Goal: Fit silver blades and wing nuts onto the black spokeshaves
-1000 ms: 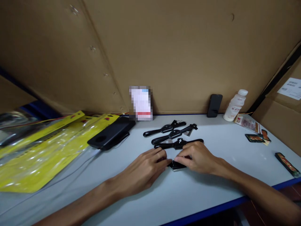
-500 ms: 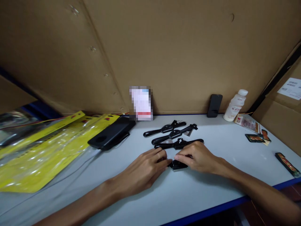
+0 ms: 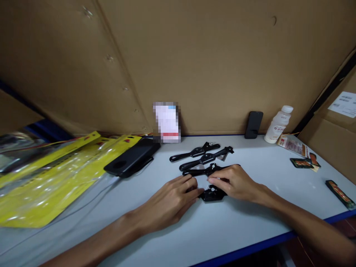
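A black metal spokeshave (image 3: 211,195) lies on the table in front of me, its middle showing with a silver screw on top. My left hand (image 3: 182,194) is closed round its left end, and the fingers hide that handle. Just above the body, my right hand (image 3: 232,180) is closed with thumb and forefinger together; a small pale glint shows by the fingertips, too small to name. The right hand covers the spokeshave's right end. Behind lie three more black spokeshaves: a near one (image 3: 200,172), a middle one (image 3: 191,163) and a far one (image 3: 182,156).
Yellow-and-clear plastic packaging (image 3: 55,193) and a black power bank (image 3: 132,157) with a cable lie left. A blurred-out screen (image 3: 167,122), a black phone (image 3: 253,125) and a bottle (image 3: 278,124) stand along the cardboard wall (image 3: 208,66). Small packets (image 3: 302,163) lie right.
My right hand has shifted slightly right and up off the spokeshave's middle, uncovering the silver screw. The spokeshave's body looks tipped a little differently. The left hand stays in place.
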A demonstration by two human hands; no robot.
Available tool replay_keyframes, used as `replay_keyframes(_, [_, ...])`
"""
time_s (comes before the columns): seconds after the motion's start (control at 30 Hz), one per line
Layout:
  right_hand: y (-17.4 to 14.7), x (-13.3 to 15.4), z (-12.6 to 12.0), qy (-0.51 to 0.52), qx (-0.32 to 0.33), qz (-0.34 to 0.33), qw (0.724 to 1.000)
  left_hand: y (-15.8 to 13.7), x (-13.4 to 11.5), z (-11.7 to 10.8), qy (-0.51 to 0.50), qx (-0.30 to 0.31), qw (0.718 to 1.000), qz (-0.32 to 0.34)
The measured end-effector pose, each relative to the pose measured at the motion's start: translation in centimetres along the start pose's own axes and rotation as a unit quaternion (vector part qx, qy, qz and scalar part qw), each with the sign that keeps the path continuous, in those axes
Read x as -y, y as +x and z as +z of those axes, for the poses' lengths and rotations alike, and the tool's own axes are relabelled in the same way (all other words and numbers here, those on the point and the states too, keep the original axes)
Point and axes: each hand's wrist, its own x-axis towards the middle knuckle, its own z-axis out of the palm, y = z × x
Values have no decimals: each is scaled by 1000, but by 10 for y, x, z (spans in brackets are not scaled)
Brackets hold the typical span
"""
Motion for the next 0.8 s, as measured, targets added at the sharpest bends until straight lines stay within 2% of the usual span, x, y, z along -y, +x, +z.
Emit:
replay_keyframes(0.27, [-5,-3,5,-78,-10,-16,997,0,-2,0,30,0,999,14])
replay_keyframes(0.53, [-9,-4,3,-85,-21,-41,995,-1,-3,0,47,-18,998,31])
replay_keyframes(0.7, [-10,0,5,-26,31,-57,998,0,-4,-1,42,-23,998,31])
replay_keyframes(0.8, [-8,-1,4,5,20,-43,999,0,-3,-1,45,-23,998,37])
